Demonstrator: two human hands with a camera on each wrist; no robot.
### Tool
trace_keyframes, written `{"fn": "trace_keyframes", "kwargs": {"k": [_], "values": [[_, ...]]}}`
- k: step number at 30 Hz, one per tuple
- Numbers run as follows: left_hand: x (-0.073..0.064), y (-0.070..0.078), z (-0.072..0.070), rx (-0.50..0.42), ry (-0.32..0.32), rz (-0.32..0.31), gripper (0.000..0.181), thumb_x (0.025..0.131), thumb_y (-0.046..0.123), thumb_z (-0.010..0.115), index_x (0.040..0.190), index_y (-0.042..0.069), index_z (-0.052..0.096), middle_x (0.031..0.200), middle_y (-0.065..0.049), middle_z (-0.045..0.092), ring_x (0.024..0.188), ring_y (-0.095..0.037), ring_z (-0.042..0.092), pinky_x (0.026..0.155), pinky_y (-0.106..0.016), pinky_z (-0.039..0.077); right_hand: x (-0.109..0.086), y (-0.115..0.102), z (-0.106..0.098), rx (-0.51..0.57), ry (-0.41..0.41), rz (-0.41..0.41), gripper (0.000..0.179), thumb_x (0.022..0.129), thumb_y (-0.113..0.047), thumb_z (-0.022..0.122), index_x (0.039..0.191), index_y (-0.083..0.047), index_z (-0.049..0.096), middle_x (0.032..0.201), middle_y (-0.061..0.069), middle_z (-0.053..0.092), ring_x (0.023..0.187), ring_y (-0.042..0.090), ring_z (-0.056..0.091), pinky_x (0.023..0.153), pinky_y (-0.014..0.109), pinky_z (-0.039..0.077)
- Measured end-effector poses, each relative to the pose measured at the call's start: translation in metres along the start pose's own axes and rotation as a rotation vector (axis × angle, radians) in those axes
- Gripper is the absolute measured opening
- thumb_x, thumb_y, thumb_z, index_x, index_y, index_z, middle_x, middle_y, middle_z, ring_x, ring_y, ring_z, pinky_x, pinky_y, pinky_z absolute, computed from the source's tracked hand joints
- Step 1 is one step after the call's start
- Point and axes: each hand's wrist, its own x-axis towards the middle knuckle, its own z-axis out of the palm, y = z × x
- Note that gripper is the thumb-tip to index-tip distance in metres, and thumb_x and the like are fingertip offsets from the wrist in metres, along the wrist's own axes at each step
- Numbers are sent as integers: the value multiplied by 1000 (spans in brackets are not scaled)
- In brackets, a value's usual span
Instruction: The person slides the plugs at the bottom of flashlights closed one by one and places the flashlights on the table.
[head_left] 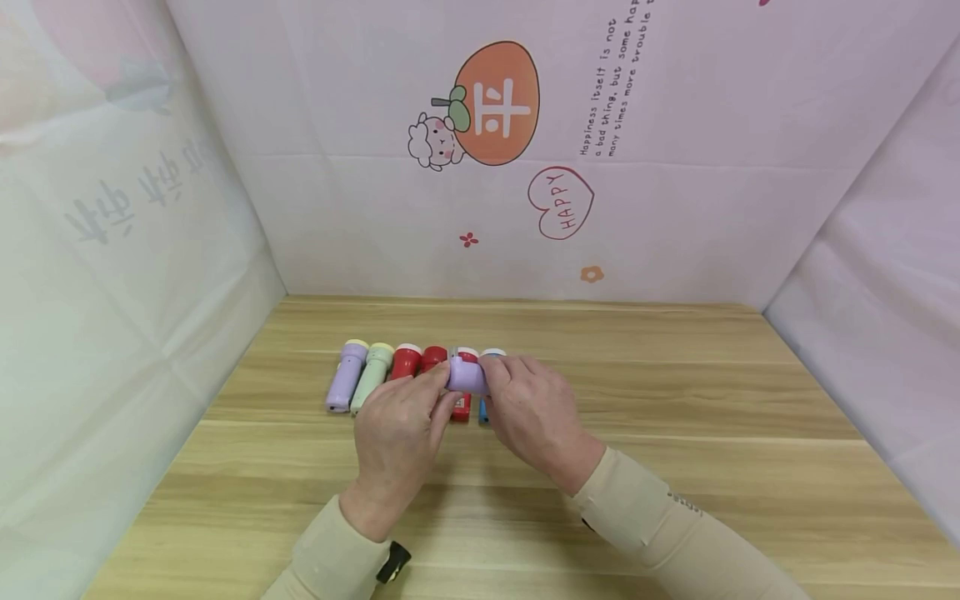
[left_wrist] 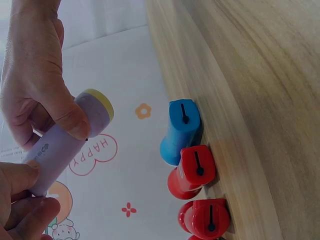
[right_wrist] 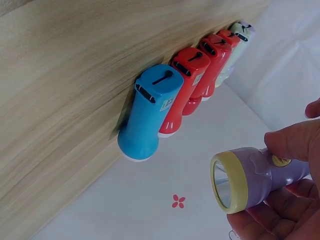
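A lilac flashlight with a yellow rim is held between both hands above the wooden table. My left hand pinches its tail end with thumb and fingers. Near the lamp head, my right hand grips the body, the thumb beside a yellow switch. Thin metallic prongs stick up from the tail end. Closest behind the hands in the row on the table are a blue flashlight and a red flashlight, partly hidden in the head view.
The row continues left with more red flashlights, a pale green flashlight and another lilac flashlight. Wooden tabletop extends to both sides. A printed white cloth stands behind, with cloth walls left and right.
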Motion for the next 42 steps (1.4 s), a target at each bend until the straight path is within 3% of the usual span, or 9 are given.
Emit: {"fn": "trace_keyframes", "kwargs": {"k": [42], "values": [[-1, 0, -2, 9, 37, -16, 40, 84, 27, 89, 118, 6, 79, 111, -7, 79, 94, -20, 79, 91, -38, 62, 1, -3, 0, -2, 17, -5, 42, 84, -21, 84, 117, -2, 65, 104, 12, 79, 89, 26, 77, 76, 37, 65]]}}
